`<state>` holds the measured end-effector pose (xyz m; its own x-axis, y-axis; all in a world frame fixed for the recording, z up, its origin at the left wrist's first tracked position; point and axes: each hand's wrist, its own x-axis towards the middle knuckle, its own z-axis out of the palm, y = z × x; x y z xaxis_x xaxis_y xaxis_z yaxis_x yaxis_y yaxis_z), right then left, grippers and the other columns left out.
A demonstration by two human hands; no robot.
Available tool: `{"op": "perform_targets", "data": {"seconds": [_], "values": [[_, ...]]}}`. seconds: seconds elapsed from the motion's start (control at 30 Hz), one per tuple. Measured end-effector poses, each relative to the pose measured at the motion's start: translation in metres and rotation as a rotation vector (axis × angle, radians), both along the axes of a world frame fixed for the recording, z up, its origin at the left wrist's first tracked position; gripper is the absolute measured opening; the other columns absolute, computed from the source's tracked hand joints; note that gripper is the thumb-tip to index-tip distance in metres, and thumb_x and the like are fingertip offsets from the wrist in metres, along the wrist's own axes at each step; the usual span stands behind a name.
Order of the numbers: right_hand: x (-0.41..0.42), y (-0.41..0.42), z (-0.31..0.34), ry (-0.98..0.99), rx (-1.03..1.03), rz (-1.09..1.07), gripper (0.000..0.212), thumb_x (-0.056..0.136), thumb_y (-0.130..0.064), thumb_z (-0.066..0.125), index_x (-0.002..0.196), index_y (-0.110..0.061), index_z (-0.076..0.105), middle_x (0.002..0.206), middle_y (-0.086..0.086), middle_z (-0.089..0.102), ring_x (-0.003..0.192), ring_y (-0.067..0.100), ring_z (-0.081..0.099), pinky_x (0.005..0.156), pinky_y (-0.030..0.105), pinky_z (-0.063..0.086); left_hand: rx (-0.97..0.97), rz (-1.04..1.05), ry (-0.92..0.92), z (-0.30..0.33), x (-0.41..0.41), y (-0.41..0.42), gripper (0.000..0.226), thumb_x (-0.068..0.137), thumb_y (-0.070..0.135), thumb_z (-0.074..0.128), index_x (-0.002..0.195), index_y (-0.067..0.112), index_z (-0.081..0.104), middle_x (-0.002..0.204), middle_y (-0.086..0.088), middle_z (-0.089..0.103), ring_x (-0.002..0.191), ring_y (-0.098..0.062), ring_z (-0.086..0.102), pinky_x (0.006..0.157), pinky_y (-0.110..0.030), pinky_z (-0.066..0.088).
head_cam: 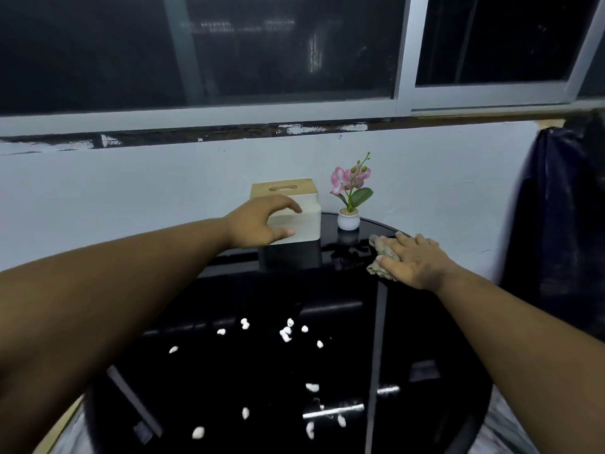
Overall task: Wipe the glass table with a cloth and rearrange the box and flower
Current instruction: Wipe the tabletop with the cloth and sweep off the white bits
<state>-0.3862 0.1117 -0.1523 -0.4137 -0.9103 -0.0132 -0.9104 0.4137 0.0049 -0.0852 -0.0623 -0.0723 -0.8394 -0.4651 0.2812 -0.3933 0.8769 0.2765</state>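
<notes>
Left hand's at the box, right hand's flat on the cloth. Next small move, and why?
Probably close the left hand on the box and lift it aside. Its fingers curl around the box's near face but look not yet clamped, and the box stands on the glass table at its far edge beside the flower. That would free the spot for the right hand pressing the cloth.

Legible text: none showing (the box (294, 208) and flower pot (348, 221) are carrying no label or brand).
</notes>
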Motion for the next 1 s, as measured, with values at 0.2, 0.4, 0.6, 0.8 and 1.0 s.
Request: {"op": "perform_targets", "data": {"seconds": [0.2, 0.4, 0.6, 0.8, 1.0], "values": [[0.040, 0.036, -0.005, 0.015, -0.014, 0.058, 0.072, 0.087, -0.075, 0.013, 0.152, -0.047, 0.003, 0.165, -0.004, 0.005, 0.150, 0.033, 0.007, 0.118, 0.048, 0.003, 0.179, 0.025, -0.205, -0.036, 0.044, 0.050, 0.049, 0.094, 0.037, 0.063, 0.140, 0.039, 0.049, 0.148, 0.017, 0.045, 0.132, -0.002, 0.042, 0.114, -0.028, 0.030], [0.070, 0.059, -0.013, -0.012, -0.028, 0.124, 0.072, 0.087, -0.075, 0.013, 0.152, -0.046, 0.003, 0.165, -0.005, 0.002, 0.150, 0.032, 0.003, 0.119, 0.048, -0.001, 0.308, 0.118, -0.221, -0.064, 0.061, 0.058, 0.051, 0.094, 0.035, 0.063, 0.142, 0.040, 0.048, 0.155, 0.012, 0.038, 0.133, -0.012, 0.045, 0.114, -0.034, 0.031], [0.076, 0.047, -0.009, -0.022, 0.017, 0.097, 0.070, 0.087, -0.075, 0.014, 0.152, -0.049, 0.002, 0.165, -0.007, 0.001, 0.150, 0.032, 0.002, 0.119, 0.049, -0.002, 0.338, 0.136, -0.066, -0.062, 0.083, 0.057, 0.042, 0.096, 0.035, 0.061, 0.137, 0.035, 0.055, 0.149, 0.014, 0.045, 0.136, -0.008, 0.043, 0.111, -0.025, 0.028], [0.103, -0.009, -0.004, -0.012, 0.029, 0.161, 0.072, 0.087, -0.076, 0.012, 0.152, -0.047, 0.001, 0.165, -0.005, 0.000, 0.150, 0.033, 0.003, 0.119, 0.048, 0.001, 0.253, 0.197, 0.089, -0.066, 0.165, 0.078, 0.036, 0.098, 0.037, 0.057, 0.134, 0.035, 0.057, 0.145, 0.014, 0.049, 0.134, 0.000, 0.042, 0.113, -0.026, 0.030], [0.162, -0.074, -0.004, 0.019, 0.045, 0.291, 0.076, 0.085, -0.078, 0.009, 0.153, -0.044, -0.001, 0.165, -0.004, 0.000, 0.150, 0.032, 0.004, 0.119, 0.049, 0.003, 0.113, 0.222, -0.031, -0.087, 0.208, 0.103, 0.058, 0.091, 0.053, 0.055, 0.144, 0.031, 0.049, 0.155, 0.008, 0.040, 0.143, -0.005, 0.032, 0.114, -0.023, 0.022]]}}
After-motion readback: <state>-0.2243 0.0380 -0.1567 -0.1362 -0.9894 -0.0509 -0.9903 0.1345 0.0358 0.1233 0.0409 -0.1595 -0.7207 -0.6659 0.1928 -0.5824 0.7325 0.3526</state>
